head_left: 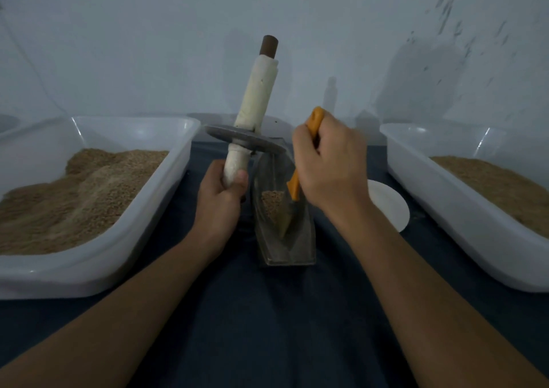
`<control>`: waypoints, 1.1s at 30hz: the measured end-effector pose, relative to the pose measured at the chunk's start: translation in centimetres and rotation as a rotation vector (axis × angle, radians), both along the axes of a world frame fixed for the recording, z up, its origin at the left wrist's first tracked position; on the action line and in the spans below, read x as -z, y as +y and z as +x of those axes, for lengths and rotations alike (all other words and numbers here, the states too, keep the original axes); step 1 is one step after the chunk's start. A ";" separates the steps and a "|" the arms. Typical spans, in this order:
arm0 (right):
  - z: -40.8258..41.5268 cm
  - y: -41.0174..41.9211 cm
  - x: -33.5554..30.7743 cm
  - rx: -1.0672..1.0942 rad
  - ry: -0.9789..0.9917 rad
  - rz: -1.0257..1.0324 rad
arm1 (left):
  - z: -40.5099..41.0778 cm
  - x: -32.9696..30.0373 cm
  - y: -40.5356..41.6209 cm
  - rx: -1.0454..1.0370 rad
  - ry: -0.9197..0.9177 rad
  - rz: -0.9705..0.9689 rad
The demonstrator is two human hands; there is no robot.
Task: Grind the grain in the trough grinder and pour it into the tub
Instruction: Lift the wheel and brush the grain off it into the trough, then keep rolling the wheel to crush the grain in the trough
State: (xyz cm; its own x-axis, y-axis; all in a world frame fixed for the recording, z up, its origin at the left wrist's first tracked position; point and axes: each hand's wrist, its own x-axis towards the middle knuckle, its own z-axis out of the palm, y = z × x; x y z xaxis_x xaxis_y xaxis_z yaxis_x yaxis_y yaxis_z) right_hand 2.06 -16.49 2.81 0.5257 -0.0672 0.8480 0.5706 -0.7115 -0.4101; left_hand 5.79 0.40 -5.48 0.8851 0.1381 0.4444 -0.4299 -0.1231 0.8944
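A narrow metal trough grinder [300, 239] lies on the dark cloth in the middle, with a small heap of grain [271, 201] inside it. My left hand [221, 197] grips the lower end of the grinding wheel's cloth-wrapped axle [258, 96], held upright beside the trough. Its metal disc [267, 145] hangs above the trough's far end. My right hand [329, 167] holds an orange-handled brush [294, 185] whose bristles reach down into the trough next to the grain.
A white tub [98, 257] at the left holds a heap of ground grain. Another white tub [463, 209] at the right also holds grain. A small white round dish [392, 209] lies between the trough and the right tub. A pale wall stands close behind.
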 end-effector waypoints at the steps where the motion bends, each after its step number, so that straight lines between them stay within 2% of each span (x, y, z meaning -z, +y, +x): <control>1: 0.0 -0.3 -0.1 -0.008 -0.011 0.020 | 0.0 0.0 0.0 0.002 -0.004 -0.004; 5: -0.1 -1.1 -0.9 -0.068 -0.067 0.141 | -0.1 0.0 0.0 0.011 -0.002 -0.014; 10: -0.2 -0.5 -0.5 -0.121 0.047 0.108 | -0.1 0.0 0.2 0.022 0.014 -0.014; 15: -0.2 -1.9 -2.3 -0.221 0.068 0.357 | -0.4 -0.3 0.3 0.024 0.027 -0.038; 19: -0.3 -3.2 -4.0 -0.207 0.096 0.296 | -0.4 -0.4 0.4 0.006 0.022 -0.029; 23: -0.9 -6.3 -5.7 -0.178 0.109 0.186 | 0.0 -0.5 0.5 0.001 -0.012 0.008; 26: -1.7 -9.1 -5.6 -0.079 0.142 0.045 | 0.1 -0.5 0.6 -0.007 -0.028 0.046; 29: -3.0 -10.8 -3.7 0.050 0.179 -0.206 | 0.2 -0.6 0.9 -0.009 -0.019 0.116; 33: -5.1 -10.7 0.3 0.149 0.253 -0.646 | -0.1 -0.6 1.1 -0.062 -0.026 0.258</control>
